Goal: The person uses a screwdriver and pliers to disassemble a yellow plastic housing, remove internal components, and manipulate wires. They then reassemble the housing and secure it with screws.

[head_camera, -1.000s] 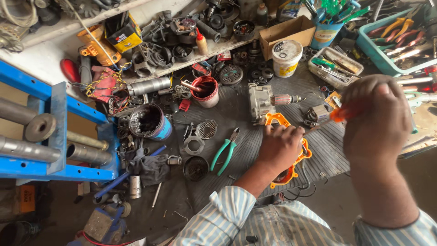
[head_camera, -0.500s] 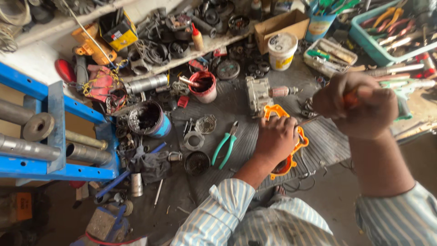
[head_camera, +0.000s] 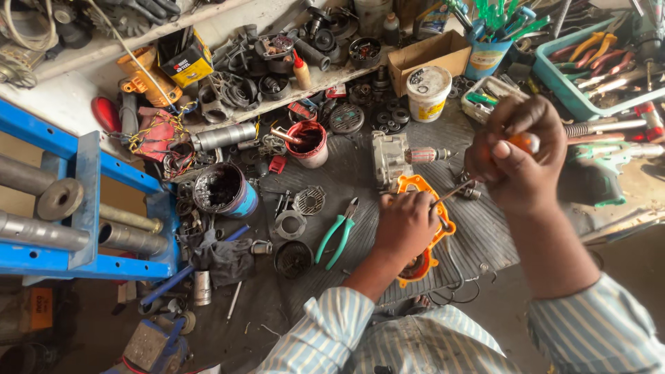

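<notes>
The left hand [head_camera: 405,225] lies curled over an orange housing [head_camera: 424,208] on the dark ribbed mat [head_camera: 485,235], its fingers pressed down on the top of the part. The right hand [head_camera: 516,163] is closed around the orange handle of a screwdriver [head_camera: 485,173], thumb laid along the handle; the thin metal shaft slants down to the left and its tip meets the orange housing just beside the left hand.

Just beyond the housing stands a grey metal motor body [head_camera: 391,158] with a short shaft sticking out to the right. Green-handled pliers [head_camera: 337,239] lie on the mat left of the left hand.

A red cup [head_camera: 309,144] holds dark greasy matter and a metal piece leaning on its rim. A blue-banded tin [head_camera: 225,190] further left is filled with black grease. A white tub [head_camera: 427,93] stands shut under its lid, in front of an open cardboard box [head_camera: 433,55] whose contents cannot be made out. A blue cup [head_camera: 490,48] is packed with green-handled tools standing upright. A teal tray [head_camera: 554,76] at the far right holds pliers and other hand tools with red and yellow grips. A small clear tray [head_camera: 485,97] beside the white tub holds a few small bits.
</notes>
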{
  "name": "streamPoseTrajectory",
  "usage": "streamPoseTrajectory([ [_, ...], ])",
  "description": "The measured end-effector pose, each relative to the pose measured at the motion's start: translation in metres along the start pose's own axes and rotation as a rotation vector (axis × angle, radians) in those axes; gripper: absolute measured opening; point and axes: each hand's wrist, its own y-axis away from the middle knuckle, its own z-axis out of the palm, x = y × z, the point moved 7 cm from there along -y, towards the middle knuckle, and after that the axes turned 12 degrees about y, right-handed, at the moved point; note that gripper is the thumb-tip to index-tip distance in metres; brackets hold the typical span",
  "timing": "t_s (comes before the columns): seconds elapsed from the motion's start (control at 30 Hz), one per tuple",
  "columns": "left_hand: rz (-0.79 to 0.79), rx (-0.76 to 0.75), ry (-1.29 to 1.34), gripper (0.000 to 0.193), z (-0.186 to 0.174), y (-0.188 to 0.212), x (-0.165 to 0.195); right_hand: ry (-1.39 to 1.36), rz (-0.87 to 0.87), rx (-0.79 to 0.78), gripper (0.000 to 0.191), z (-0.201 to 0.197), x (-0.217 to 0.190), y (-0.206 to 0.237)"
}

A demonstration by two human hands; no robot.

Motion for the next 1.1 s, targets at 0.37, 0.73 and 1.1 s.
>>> streamPoseTrajectory([
  [0.37, -0.008, -0.009, -0.108, 0.017, 0.010, -0.007, 0.013, 0.437, 0.008, -0.121, 0.035, 0.027, -0.008, 0.002],
  [0.73, -0.032, -0.058, -0.156, 0.013, 0.018, -0.018, 0.024, 0.249, 0.097, -0.077, 0.036, 0.003, -0.007, -0.025],
  [1.1, 0.018, -0.003, -0.128, 0.019, 0.009, -0.014, 0.028, 0.193, 0.210, -0.159, 0.043, -0.021, 0.007, -0.014],
])
